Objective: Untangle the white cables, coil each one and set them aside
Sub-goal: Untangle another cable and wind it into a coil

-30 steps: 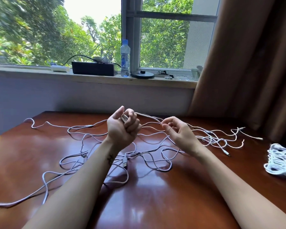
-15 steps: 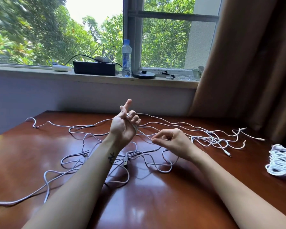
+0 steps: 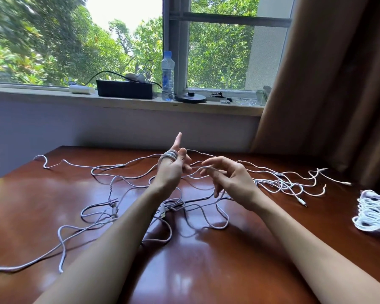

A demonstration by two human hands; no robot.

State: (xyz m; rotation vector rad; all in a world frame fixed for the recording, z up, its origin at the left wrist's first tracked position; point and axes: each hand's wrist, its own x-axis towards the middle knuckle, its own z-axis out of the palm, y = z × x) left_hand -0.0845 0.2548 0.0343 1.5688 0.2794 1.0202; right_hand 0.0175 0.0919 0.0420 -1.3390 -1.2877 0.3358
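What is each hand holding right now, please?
Left hand: holds the white cable, coiled round its index finger.
Right hand: fingers loosely curled round a strand of that cable.

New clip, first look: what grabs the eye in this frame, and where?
The left hand, raised mid-table, has a white cable wound in loops round its upright index finger, and the strand leads through the fingers of the right hand beside it. Around both arms a tangle of white cables sprawls across the brown table; a coiled bundle lies at its right edge.
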